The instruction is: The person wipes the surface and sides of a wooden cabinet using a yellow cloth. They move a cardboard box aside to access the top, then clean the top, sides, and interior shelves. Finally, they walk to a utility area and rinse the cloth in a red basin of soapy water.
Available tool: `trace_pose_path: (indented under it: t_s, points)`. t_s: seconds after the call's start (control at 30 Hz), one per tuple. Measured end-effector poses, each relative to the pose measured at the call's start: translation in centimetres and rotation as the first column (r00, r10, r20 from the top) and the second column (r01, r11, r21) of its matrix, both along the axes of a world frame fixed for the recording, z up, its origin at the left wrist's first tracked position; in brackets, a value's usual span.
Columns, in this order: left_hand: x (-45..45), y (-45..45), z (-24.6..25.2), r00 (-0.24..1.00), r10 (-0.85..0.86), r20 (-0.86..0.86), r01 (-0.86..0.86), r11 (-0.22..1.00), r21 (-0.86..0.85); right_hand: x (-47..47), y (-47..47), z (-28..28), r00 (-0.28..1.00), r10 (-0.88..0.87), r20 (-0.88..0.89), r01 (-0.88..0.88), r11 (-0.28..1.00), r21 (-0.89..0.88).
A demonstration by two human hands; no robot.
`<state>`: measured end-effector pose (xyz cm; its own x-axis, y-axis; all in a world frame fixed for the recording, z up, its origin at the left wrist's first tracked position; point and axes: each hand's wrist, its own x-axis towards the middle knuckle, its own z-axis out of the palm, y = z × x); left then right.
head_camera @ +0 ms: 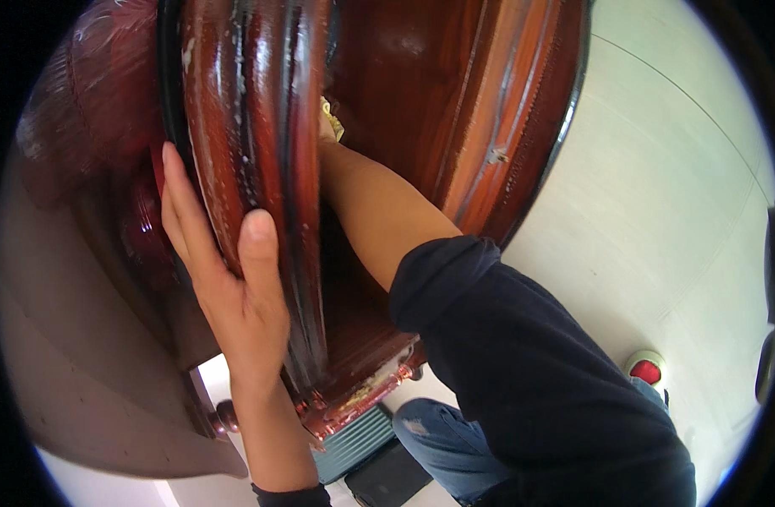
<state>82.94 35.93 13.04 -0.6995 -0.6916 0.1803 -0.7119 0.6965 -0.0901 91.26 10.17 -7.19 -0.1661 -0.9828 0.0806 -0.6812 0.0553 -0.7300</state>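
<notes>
A glossy red-brown wooden furniture piece, with a grooved upright [254,114] and a moulded side panel [489,127], fills the middle of the view. My left hand [242,285] clasps the upright's left edge, thumb on the grooved face and fingers along the outer side. Pale streaks and spots mark those grooves. Behind the upright, my right arm reaches into the recess. Only a sliver of my right hand [326,132] shows, against a small bit of yellow cloth [332,119]; its fingers are hidden.
Clear plastic covers a dark red item [102,95] at upper left. A curved grey-brown surface [77,355] lies below it. A turned wooden rail [362,399] runs above a ribbed teal object [356,440] and a black object [390,475]. Pale floor [641,190] extends to the right.
</notes>
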Motion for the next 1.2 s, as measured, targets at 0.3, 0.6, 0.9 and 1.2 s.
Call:
trace_pose_path:
  t_s: [0.3,0.6,0.9,1.2]
  points:
    - [-0.1,0.6,0.2,1.0,0.01,0.017,-0.01,1.0,0.019,4.4,-3.9,-2.0,0.996,0.09,0.024,-0.091,0.995,0.036]
    - [-0.8,0.1,-0.7,0.999,-0.046,0.011,0.047,0.998,-0.042,13.5,7.2,-1.4,0.863,0.504,-0.043,-0.502,0.843,-0.194]
    - [-0.2,0.3,0.4,0.999,-0.029,-0.032,0.029,1.0,0.009,-14.3,20.9,3.6,0.76,0.517,-0.394,-0.592,0.801,-0.09]
    - [-0.6,0.7,0.3,1.0,-0.005,-0.016,0.005,1.0,0.015,-33.6,18.5,2.0,0.93,-0.22,-0.293,0.133,0.948,-0.29]
